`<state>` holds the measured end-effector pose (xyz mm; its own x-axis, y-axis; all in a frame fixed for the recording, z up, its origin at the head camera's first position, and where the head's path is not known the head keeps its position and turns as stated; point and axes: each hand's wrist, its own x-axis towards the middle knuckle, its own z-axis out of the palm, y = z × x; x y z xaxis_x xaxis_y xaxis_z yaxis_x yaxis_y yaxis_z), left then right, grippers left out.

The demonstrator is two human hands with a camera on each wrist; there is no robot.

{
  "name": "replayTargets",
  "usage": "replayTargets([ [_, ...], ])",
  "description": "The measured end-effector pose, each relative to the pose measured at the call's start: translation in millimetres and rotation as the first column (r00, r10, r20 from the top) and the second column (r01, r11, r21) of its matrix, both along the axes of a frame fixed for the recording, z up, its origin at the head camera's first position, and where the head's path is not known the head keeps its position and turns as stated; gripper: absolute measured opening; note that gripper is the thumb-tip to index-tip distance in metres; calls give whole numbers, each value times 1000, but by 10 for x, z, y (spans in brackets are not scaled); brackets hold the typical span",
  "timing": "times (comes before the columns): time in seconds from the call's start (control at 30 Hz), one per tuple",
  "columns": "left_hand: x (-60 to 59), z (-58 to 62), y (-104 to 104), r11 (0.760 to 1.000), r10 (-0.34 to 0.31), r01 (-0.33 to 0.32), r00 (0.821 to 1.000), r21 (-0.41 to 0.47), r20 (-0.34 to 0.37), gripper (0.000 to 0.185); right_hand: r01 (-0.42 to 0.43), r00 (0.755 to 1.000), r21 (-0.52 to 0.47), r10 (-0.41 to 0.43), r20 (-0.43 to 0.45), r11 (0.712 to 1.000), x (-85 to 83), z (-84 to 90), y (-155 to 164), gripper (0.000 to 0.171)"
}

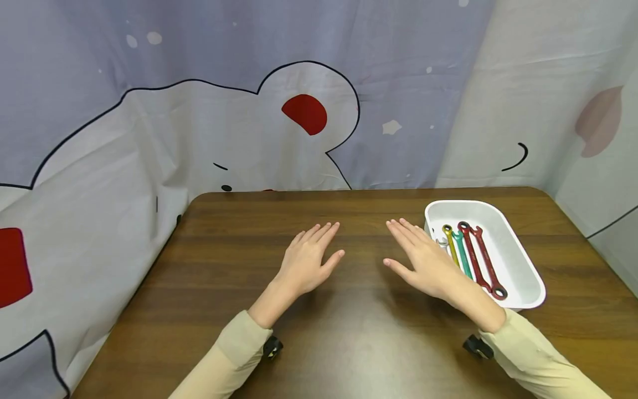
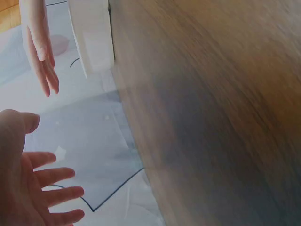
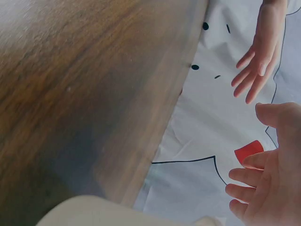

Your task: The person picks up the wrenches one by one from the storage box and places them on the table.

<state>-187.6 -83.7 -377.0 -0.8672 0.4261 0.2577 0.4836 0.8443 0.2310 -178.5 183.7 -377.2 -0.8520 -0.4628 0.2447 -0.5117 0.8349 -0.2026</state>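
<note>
Both hands are raised over the wooden table, palms down and holding nothing. The left hand (image 1: 306,263) has straight fingers and a thumb spread to the right; its spread fingers also show in the left wrist view. Across a gap to its right, the right hand (image 1: 426,263) is held the same way, beside a white tray (image 1: 520,266) that its wrist partly overlaps in the head view. Inside the tray lie several wrenches side by side: a yellow wrench (image 1: 451,244), a green wrench (image 1: 463,257), two red wrenches (image 1: 476,257) and a silver one partly hidden behind the right hand.
The brown wooden table (image 1: 349,343) has rounded far corners. Behind it and along its sides hangs a printed curtain (image 1: 224,127). A small black wrist device (image 1: 272,347) sits under the left cuff, and another black device (image 1: 478,347) under the right cuff.
</note>
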Motion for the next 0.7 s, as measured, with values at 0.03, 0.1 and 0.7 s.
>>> replayTargets([
  [0.03,-1,1,14,1000,3,-3,1000,9,-3,59,-2,1000,-2,2,-6,1000,-1,4,13,75],
  [0.1,-2,-2,39,1000,6,-6,1000,30,-8,59,-5,1000,-3,5,-19,1000,0,10,35,74],
  [0.7,26,-29,252,989,51,-49,999,141,-14,54,-28,988,-90,14,-154,996,2,26,164,56],
])
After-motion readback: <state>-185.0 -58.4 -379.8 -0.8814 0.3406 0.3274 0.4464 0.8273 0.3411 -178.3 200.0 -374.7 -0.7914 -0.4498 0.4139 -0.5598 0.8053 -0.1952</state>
